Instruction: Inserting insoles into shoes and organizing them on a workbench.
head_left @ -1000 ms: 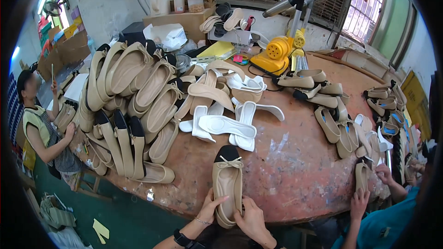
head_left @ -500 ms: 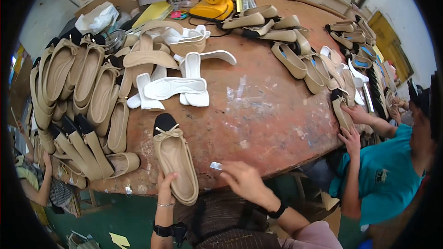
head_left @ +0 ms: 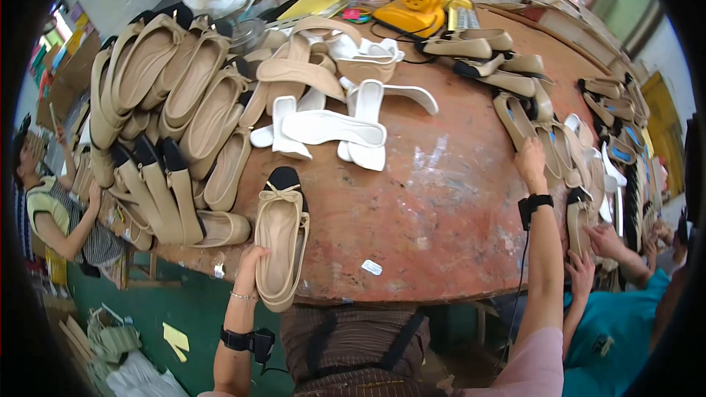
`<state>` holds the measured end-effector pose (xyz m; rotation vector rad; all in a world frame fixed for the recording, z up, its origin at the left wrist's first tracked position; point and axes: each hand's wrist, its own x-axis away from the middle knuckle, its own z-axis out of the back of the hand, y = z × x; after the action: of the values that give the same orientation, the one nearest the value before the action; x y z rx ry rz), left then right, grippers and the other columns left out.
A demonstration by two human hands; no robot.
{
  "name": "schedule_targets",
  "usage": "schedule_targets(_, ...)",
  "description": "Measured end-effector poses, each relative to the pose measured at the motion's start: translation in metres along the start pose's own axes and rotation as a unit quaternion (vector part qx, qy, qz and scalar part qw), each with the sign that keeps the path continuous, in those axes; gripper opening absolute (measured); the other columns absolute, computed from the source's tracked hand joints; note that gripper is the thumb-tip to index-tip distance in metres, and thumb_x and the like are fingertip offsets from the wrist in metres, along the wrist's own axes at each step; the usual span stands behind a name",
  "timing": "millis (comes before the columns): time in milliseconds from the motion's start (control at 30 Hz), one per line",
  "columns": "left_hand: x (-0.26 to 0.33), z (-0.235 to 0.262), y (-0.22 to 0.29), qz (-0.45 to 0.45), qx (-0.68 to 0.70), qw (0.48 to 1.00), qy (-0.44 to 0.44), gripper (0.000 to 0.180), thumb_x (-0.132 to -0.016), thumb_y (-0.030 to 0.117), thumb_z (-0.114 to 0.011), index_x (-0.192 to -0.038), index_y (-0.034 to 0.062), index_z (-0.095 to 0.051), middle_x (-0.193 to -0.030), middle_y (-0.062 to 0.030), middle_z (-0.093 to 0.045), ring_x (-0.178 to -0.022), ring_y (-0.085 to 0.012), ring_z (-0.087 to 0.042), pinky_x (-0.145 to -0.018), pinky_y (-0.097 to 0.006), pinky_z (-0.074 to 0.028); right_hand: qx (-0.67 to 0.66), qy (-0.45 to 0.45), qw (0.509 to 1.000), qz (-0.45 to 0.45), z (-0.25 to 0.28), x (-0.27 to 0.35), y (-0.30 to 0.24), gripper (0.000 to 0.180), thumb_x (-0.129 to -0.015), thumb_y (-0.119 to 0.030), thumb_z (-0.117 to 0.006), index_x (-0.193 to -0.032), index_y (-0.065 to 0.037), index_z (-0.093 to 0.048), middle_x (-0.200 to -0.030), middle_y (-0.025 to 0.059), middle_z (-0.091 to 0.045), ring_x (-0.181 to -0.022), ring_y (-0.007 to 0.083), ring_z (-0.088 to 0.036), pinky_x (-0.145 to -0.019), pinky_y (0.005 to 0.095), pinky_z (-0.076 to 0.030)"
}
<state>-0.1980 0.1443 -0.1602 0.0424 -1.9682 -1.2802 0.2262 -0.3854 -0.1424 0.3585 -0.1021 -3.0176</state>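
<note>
My left hand (head_left: 252, 270) grips a beige ballet flat (head_left: 278, 246) by its heel end, thumb along its side. This shoe has a black toe and a thin bow, and its toe points away from me over the table's near edge. At the right, my outstretched right hand (head_left: 531, 163) has its fingers closed at the heel of another beige flat (head_left: 512, 119), which lies among similar shoes. Its fingertips are partly hidden by the hand. A small whitish label (head_left: 372, 267) lies on the table between my arms.
Beige flats (head_left: 213, 114) are piled at the left. White insoles (head_left: 334, 130) and beige ones (head_left: 300, 78) lie beside them. A yellow machine (head_left: 419, 6) stands at the back of the brown table (head_left: 441, 213). A co-worker's hands (head_left: 588, 261) hold a shoe (head_left: 578, 220) at the right.
My right hand has moved from near the label to the shoes at the far right. The label now lies on the table. My left hand keeps its shoe. The whole view has shifted.
</note>
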Motion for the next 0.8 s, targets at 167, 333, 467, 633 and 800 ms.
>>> schedule_targets(167,-0.003,-0.015,0.036,0.017,0.011,1.000,-0.018,0.043,-0.085,0.022,-0.057,-0.119,-0.0044,-0.058,-0.107,-0.0138,-0.066,-0.089,-0.0216,-0.068,-0.077,-0.033,-0.056,-0.107,0.133,0.974,0.149,0.011,0.050,-0.096,0.020,-0.082,-0.019,-0.061,-0.070,-0.003,-0.065,-0.059,0.0223,-0.060,-0.054,0.0401,-0.062,-0.050,0.0494,-0.050)
schedule_targets(333,-0.018,-0.008,0.060,0.025,-0.086,0.996,-0.005,0.046,-0.091,0.020,-0.054,-0.128,-0.0071,-0.054,-0.109,-0.0129,-0.068,-0.093,-0.0217,-0.068,-0.080,-0.033,-0.056,-0.299,-0.279,0.864,0.293,0.139,0.124,-0.220,0.019,-0.085,-0.021,-0.065,-0.084,-0.003,-0.072,-0.076,0.0225,-0.067,-0.073,0.0399,-0.067,-0.068,0.0472,-0.053)
schedule_targets(467,0.006,-0.031,0.067,-0.141,-0.494,0.853,0.095,0.046,-0.090,0.016,-0.059,-0.132,-0.0031,-0.056,-0.114,-0.0186,-0.067,-0.098,-0.0380,-0.066,-0.087,-0.042,-0.051,-0.302,-0.088,0.886,0.340,0.135,0.089,-0.285,0.015,-0.082,-0.012,-0.062,-0.074,0.002,-0.064,-0.077,0.0210,-0.066,-0.077,0.0423,-0.065,-0.069,0.0457,-0.054)
schedule_targets(633,0.066,-0.116,0.051,-0.485,-0.548,0.680,0.045,0.049,-0.085,0.018,-0.069,-0.131,0.0030,-0.059,-0.133,-0.0227,-0.056,-0.123,-0.0409,-0.052,-0.102,-0.047,-0.043,-0.168,0.047,0.893,0.415,0.041,0.047,-0.341,0.018,-0.079,-0.010,-0.064,-0.093,0.003,-0.067,-0.098,0.0181,-0.065,-0.092,0.0323,-0.066,-0.073,0.0402,-0.058)
schedule_targets(800,0.058,-0.168,-0.007,-0.447,-0.478,0.736,-0.172,0.052,-0.078,0.021,-0.077,-0.126,0.0075,-0.062,-0.146,-0.0217,-0.045,-0.130,-0.0439,-0.046,-0.107,-0.049,-0.040,-0.055,0.018,0.908,0.414,0.032,0.046,-0.354,0.015,-0.078,-0.009,-0.066,-0.091,-0.002,-0.069,-0.096,0.0171,-0.068,-0.089,0.0275,-0.070,-0.069,0.0368,-0.059)
